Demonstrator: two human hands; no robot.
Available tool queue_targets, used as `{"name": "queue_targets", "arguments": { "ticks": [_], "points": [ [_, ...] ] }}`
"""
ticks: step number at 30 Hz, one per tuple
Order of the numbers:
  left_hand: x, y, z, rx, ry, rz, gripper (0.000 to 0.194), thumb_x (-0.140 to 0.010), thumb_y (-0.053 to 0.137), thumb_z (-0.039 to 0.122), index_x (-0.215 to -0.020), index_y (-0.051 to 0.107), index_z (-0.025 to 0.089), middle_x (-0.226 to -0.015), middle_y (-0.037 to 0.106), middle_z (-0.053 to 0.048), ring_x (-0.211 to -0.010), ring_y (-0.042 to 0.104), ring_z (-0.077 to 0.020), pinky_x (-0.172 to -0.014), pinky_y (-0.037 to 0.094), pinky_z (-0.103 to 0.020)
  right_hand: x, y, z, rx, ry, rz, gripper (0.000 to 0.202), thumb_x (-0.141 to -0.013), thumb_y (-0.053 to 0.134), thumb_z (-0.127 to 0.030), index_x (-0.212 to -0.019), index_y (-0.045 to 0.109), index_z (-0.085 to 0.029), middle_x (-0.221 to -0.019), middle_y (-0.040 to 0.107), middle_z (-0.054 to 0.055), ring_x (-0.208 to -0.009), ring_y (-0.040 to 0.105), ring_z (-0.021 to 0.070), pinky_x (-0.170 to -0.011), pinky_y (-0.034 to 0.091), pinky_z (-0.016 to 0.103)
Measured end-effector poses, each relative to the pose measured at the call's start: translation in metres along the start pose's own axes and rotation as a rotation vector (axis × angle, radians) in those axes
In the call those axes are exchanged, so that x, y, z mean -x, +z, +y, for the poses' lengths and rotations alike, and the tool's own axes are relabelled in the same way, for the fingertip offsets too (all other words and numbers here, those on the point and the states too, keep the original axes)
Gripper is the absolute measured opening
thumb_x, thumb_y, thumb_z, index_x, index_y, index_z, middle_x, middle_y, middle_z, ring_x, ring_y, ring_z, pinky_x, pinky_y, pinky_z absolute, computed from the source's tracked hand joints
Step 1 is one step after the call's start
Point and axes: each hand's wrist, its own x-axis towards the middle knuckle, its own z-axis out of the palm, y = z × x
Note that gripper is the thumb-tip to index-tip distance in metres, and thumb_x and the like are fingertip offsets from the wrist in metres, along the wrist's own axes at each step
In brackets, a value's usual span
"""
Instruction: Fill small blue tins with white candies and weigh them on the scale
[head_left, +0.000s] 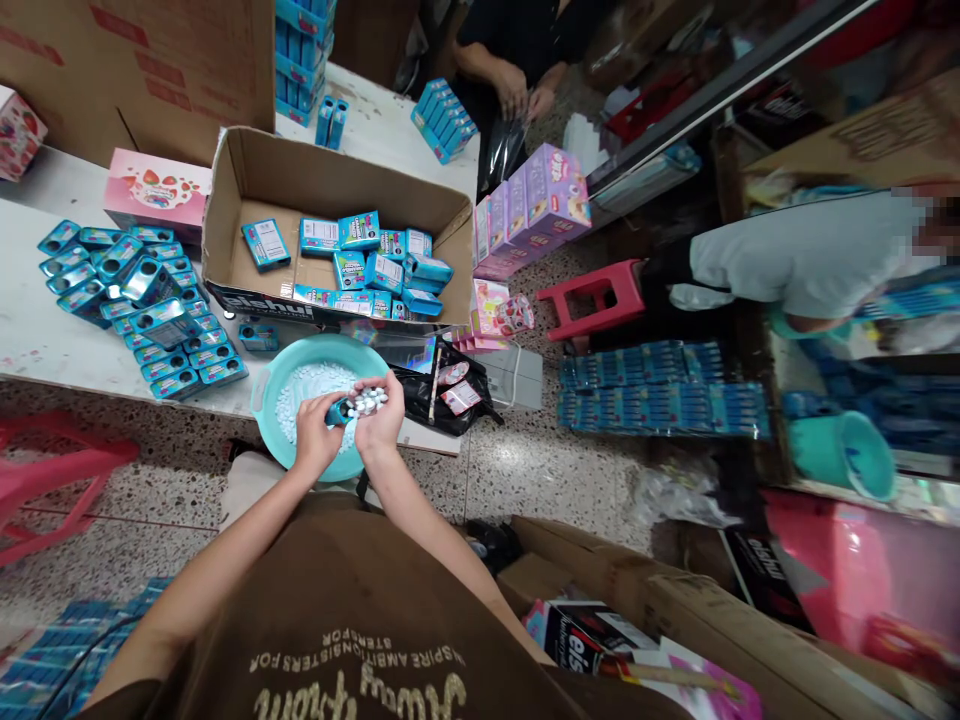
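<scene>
In the head view, my left hand (316,436) is closed around a small blue candy box (340,412). My right hand (381,425) is cupped, palm up, with a heap of small white candies (369,401) in it, right beside the box's end. Both hands are above a turquoise basin (371,352) that holds many loose white candies (289,402). Behind the basin, a cardboard box (259,200) contains several blue candy boxes (360,230). To its left, a cluster of similar boxes (161,325) stands on the white table, with round openings showing on top.
A pink strawberry-print box (157,187) sits left of the cardboard box, purple boxes (532,205) to its right. Across the table are a person's hands (525,95). A red stool (592,298) and blue packs (660,390) are on the floor. Another person's sleeve (787,245) shows at right.
</scene>
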Motion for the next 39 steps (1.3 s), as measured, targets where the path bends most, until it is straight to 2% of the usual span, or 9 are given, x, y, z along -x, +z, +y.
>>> {"name": "queue_targets", "arguments": {
  "ticks": [8, 13, 18, 23, 26, 29, 31, 35, 39],
  "points": [
    [0.001, 0.004, 0.001, 0.053, -0.026, 0.014, 0.048, -0.063, 0.054, 0.002, -0.106, 0.064, 0.022, -0.106, 0.068, -0.004, -0.099, 0.057, -0.0238, -0.089, 0.044, -0.039, 0.003, 0.001, -0.001, 0.051, -0.067, -0.001, 0.045, -0.081, 0.05, -0.048, -0.047, 0.048, -0.019, -0.044, 0.05, -0.003, -0.046, 0.049, 0.0085, -0.053, 0.042, 0.023],
    [0.002, 0.003, 0.005, 0.097, 0.005, 0.015, 0.048, -0.064, 0.053, 0.001, -0.106, 0.063, 0.022, -0.11, 0.067, -0.004, -0.103, 0.056, -0.0226, -0.092, 0.044, -0.039, 0.007, 0.0, -0.003, 0.094, -0.111, -0.017, 0.044, -0.081, 0.05, -0.046, -0.047, 0.045, -0.02, -0.043, 0.047, -0.005, -0.045, 0.048, 0.0081, -0.054, 0.042, 0.023],
    [0.001, 0.01, 0.008, 0.204, -0.095, 0.047, 0.042, -0.065, 0.06, 0.007, -0.104, 0.064, 0.02, -0.106, 0.068, -0.006, -0.101, 0.058, -0.0233, -0.09, 0.046, -0.039, 0.016, 0.003, -0.004, 0.116, -0.167, -0.071, 0.042, -0.081, 0.051, -0.046, -0.049, 0.047, -0.019, -0.047, 0.051, -0.003, -0.049, 0.051, 0.0089, -0.058, 0.044, 0.024],
    [0.002, 0.017, 0.004, 0.304, -0.17, 0.072, 0.04, -0.066, 0.065, 0.013, -0.105, 0.064, 0.021, -0.106, 0.067, -0.005, -0.101, 0.06, -0.023, -0.091, 0.046, -0.039, 0.015, -0.001, -0.01, 0.118, -0.2, -0.154, 0.042, -0.082, 0.047, -0.05, -0.052, 0.049, -0.02, -0.054, 0.053, -0.002, -0.058, 0.054, 0.0114, -0.068, 0.047, 0.028],
    [0.004, 0.017, 0.0, 0.362, -0.212, 0.108, 0.039, -0.067, 0.068, 0.019, -0.106, 0.063, 0.022, -0.107, 0.067, -0.005, -0.101, 0.061, -0.0224, -0.092, 0.046, -0.039, 0.01, -0.012, -0.019, 0.246, -0.433, -0.144, 0.039, -0.085, 0.043, -0.045, -0.058, 0.056, -0.021, -0.063, 0.055, 0.0, -0.067, 0.055, 0.0135, -0.075, 0.046, 0.031],
    [0.004, 0.014, -0.001, 0.387, -0.243, 0.177, 0.039, -0.069, 0.069, 0.024, -0.107, 0.061, 0.021, -0.107, 0.066, -0.005, -0.1, 0.061, -0.0218, -0.092, 0.047, -0.038, 0.005, -0.029, -0.029, 0.651, -0.755, -0.166, 0.034, -0.087, 0.044, -0.038, -0.07, 0.068, -0.022, -0.08, 0.058, 0.003, -0.086, 0.054, 0.0168, -0.086, 0.042, 0.034],
    [0.004, 0.012, -0.001, 0.383, -0.232, 0.21, 0.039, -0.07, 0.069, 0.026, -0.107, 0.06, 0.021, -0.107, 0.066, -0.005, -0.1, 0.061, -0.0213, -0.091, 0.047, -0.037, 0.002, -0.04, -0.031, 0.933, -0.885, -0.251, 0.03, -0.088, 0.045, -0.034, -0.083, 0.073, -0.025, -0.094, 0.059, 0.005, -0.097, 0.052, 0.0191, -0.091, 0.039, 0.038],
    [0.003, 0.009, 0.005, 0.381, -0.172, 0.189, 0.036, -0.074, 0.066, 0.028, -0.108, 0.059, 0.021, -0.109, 0.065, -0.005, -0.103, 0.061, -0.0206, -0.093, 0.047, -0.037, -0.001, -0.054, -0.021, 1.197, -0.993, -0.4, 0.028, -0.087, 0.046, -0.029, -0.101, 0.071, -0.03, -0.112, 0.057, 0.006, -0.108, 0.049, 0.0218, -0.097, 0.036, 0.043],
    [0.004, 0.007, 0.01, 0.396, -0.113, 0.158, 0.036, -0.075, 0.064, 0.024, -0.11, 0.058, 0.021, -0.113, 0.064, -0.006, -0.108, 0.059, -0.0204, -0.096, 0.046, -0.037, -0.002, -0.06, -0.012, 1.226, -1.027, -0.41, 0.029, -0.086, 0.049, -0.029, -0.107, 0.069, -0.032, -0.115, 0.058, 0.006, -0.109, 0.05, 0.0222, -0.097, 0.037, 0.044]
  ]
}}
